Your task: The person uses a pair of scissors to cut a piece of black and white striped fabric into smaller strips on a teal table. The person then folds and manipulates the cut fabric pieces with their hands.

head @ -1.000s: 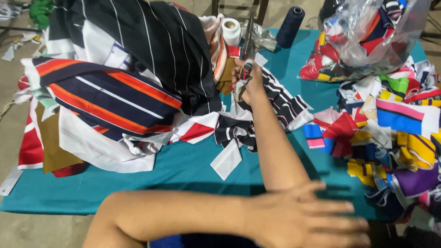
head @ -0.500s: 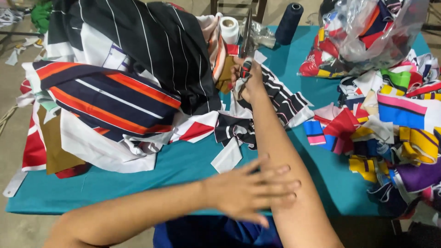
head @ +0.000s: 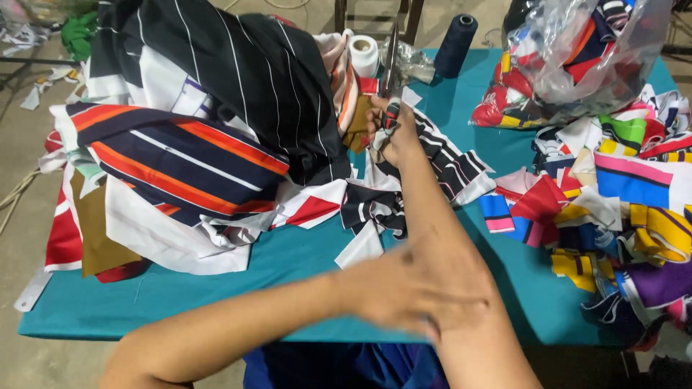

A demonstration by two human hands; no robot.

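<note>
Left hand (head: 418,288) slid right since earlier picture, now over right forearm, fingers loose, holding nothing (blurry). Right hand (head: 393,130) far out, clenched round scissors (head: 390,79), blades pointing up, above striped black-white cloth (head: 440,162). All on teal counter (head: 288,259). Colourful scraps (head: 613,209) at right.

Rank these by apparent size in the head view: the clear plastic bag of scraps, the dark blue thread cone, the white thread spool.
1. clear plastic bag of scraps, by far the largest.
2. dark blue thread cone.
3. white thread spool, smallest, partly hidden by cloth.
All sit at the table's far end, so distance hardly skews this.
</note>
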